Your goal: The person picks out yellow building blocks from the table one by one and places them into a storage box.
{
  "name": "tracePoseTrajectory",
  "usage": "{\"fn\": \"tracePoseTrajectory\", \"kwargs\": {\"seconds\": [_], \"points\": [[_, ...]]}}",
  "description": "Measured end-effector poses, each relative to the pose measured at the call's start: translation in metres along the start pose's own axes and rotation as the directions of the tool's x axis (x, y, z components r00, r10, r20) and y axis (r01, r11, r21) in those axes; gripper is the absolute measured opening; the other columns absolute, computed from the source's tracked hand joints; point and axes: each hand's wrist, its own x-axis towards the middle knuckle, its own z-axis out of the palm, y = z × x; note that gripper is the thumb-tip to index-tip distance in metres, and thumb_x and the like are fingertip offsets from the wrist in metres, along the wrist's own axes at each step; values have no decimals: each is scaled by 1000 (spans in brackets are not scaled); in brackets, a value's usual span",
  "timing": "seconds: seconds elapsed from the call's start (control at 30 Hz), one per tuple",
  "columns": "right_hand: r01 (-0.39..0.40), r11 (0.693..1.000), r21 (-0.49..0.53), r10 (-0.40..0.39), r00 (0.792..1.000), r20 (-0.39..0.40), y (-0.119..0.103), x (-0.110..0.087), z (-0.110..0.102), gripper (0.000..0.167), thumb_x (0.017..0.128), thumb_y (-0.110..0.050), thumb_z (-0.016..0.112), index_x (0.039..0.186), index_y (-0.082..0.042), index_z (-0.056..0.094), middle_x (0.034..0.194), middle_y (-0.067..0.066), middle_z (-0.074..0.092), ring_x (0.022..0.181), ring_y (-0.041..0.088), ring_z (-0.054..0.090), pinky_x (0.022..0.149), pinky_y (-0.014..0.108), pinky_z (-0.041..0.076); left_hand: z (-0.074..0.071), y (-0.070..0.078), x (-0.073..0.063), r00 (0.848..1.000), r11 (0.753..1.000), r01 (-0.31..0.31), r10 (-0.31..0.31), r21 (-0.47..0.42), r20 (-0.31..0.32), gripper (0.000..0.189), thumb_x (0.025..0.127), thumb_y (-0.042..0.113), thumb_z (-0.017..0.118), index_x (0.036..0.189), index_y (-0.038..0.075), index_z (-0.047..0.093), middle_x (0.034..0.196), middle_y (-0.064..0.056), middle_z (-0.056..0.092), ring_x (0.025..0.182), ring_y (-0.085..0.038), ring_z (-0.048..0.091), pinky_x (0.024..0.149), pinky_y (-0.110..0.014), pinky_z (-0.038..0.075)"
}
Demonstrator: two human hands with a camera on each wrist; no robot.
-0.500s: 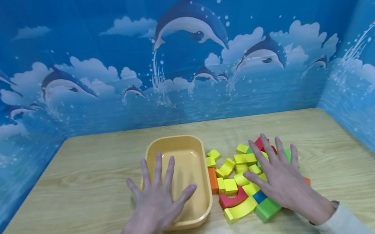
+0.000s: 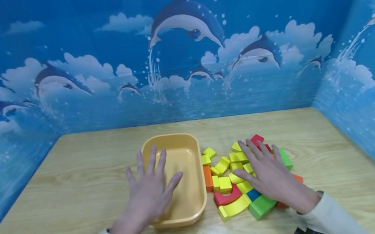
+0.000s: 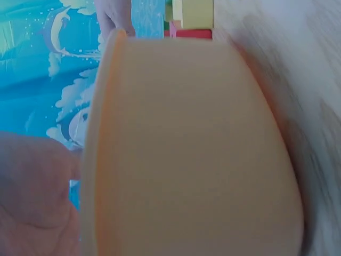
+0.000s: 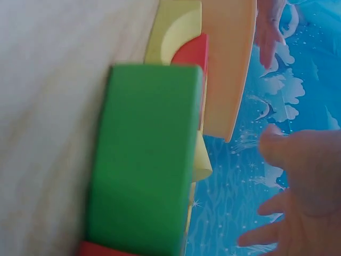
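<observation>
My left hand [image 2: 150, 196] hovers with spread fingers over the left side of a tan plastic tub [image 2: 191, 172]. Nothing is in its grasp, and the left wrist view shows the palm [image 3: 32, 197] beside the tub's rim [image 3: 90, 160]. Over a pile of toy blocks, my right hand [image 2: 269, 173] is spread too and holds nothing. Around it lie a green block [image 2: 262, 205], a yellow curved block [image 2: 235, 207], a red arch [image 2: 228, 196] and a blue block [image 2: 254, 194]. In the right wrist view the green block [image 4: 144, 160] sits close below the fingers [image 4: 272, 205].
The tub stands on a wood-grain table [image 2: 76, 196], against the left edge of the blocks. An orange block [image 2: 208, 178] sits right beside its wall. Blue dolphin-print curtains [image 2: 118, 110] enclose the table at the back and sides.
Both hands remain spread and have shifted slightly relative to the tub and blocks. The whole scene sits a little further left in the view. Tub and blocks keep their arrangement.
</observation>
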Motion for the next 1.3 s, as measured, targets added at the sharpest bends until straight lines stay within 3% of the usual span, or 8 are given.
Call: {"fn": "tracePoseTrajectory", "kwargs": {"seconds": [0.2,0.53,0.63,0.8,0.9,1.03,1.2,1.3], "points": [[14,999,-53,-12,999,44,1,20,-1,52,91,-25,66,135,0,53,130,22,57,111,38,58,90,54,50,1,-22,-5,998,989,-47,40,-140,-53,69,101,33,45,152,-3,16,156,-28,5,140,-51,3,110,-65,12],[9,984,-180,10,994,107,12,42,6,39,79,12,66,116,0,67,94,13,66,77,23,60,69,40,58,18,-45,-14,979,931,-76,3,-357,-202,61,93,-1,47,143,-20,17,140,-41,32,126,-52,39,104,-57,35],[-2,983,-185,23,994,111,15,44,9,40,79,13,65,116,-1,68,94,12,66,77,22,60,69,40,58,25,-48,-20,985,869,-29,-58,-495,-160,67,94,1,49,146,-17,11,144,-38,30,130,-50,36,108,-57,30],[15,981,-191,3,996,93,16,48,12,36,79,12,65,112,-3,69,89,9,65,75,21,59,69,41,57,25,-58,-30,982,673,135,-191,-727,6,62,98,5,45,149,-11,14,149,-30,30,134,-40,36,110,-47,31],[28,977,-211,-12,997,79,18,50,14,29,80,9,67,106,-4,70,84,8,61,74,22,58,66,40,57,27,-62,-35,978,597,142,-210,-790,17,54,98,1,43,147,-11,23,146,-29,35,131,-38,41,104,-35,40],[34,972,-232,-21,998,59,20,49,14,24,80,9,67,101,-3,69,81,7,56,72,22,56,61,38,55,37,-60,-40,976,584,113,-217,-804,-20,50,98,0,43,143,-14,29,139,-33,43,119,-39,54,92,-27,50],[25,977,-211,-15,999,47,20,46,16,28,79,7,70,107,1,65,91,11,57,78,23,57,64,37,56,48,-56,-44,967,583,121,-253,-803,-37,51,97,4,47,145,-9,32,136,-31,47,112,-33,58,87,-18,47],[8,985,-172,-6,1000,8,18,40,17,33,79,6,71,111,4,62,97,13,59,84,25,58,67,37,57,54,-56,-47,956,531,170,-292,-830,9,56,97,11,50,147,-5,30,137,-30,48,109,-28,60,85,-15,45]]}}
